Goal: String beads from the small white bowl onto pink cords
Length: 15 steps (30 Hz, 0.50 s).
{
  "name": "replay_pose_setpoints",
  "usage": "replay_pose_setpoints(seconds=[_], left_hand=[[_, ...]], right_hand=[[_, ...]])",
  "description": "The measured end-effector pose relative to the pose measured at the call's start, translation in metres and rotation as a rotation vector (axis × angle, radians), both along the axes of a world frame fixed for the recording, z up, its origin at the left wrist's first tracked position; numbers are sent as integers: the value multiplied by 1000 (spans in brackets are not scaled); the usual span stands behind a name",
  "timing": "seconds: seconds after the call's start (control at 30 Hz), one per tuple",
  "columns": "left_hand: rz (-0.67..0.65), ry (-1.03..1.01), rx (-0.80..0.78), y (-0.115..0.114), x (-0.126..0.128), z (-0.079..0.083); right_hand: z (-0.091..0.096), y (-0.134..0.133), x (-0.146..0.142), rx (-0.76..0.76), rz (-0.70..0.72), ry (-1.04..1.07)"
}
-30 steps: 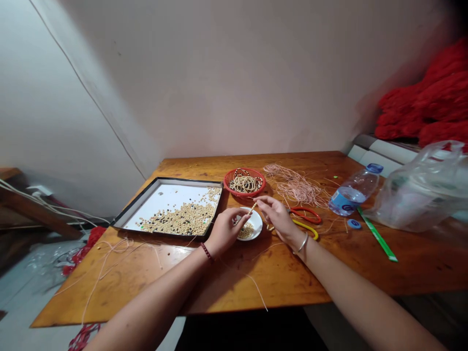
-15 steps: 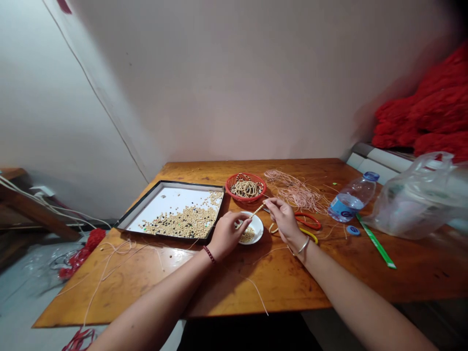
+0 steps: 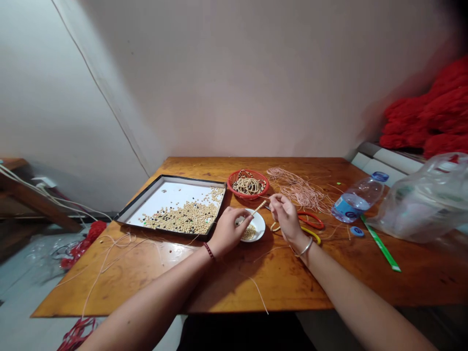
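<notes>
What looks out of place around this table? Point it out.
A tangle of red cord lies on the floor below the wooden table, apart from everything else, and a loose pale cord trails over the table's near edge.

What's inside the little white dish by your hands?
The white dish holds a small heap of pale round beads. The left hand hangs over its left side, so anything beneath those fingers can't be seen.

Left hand (image 3: 226, 232) just beside right hand (image 3: 286, 218)
</notes>
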<state>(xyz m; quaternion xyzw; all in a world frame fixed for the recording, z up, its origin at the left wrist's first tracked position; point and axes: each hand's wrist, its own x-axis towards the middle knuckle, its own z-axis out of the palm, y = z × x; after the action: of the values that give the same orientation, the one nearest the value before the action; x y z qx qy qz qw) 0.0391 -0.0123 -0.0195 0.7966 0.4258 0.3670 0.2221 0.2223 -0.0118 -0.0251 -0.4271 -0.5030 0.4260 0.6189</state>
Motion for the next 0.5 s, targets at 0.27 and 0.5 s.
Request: replay_pose_setpoints(seconds=[0.27,0.5], left_hand=[[-232,-172,-86,-1,0,8],[-165,-200,-153,-1,0,5]], right_hand=[[10,-21,-10,-130,411,-89],[9,-19,-10,-124,456,-111]])
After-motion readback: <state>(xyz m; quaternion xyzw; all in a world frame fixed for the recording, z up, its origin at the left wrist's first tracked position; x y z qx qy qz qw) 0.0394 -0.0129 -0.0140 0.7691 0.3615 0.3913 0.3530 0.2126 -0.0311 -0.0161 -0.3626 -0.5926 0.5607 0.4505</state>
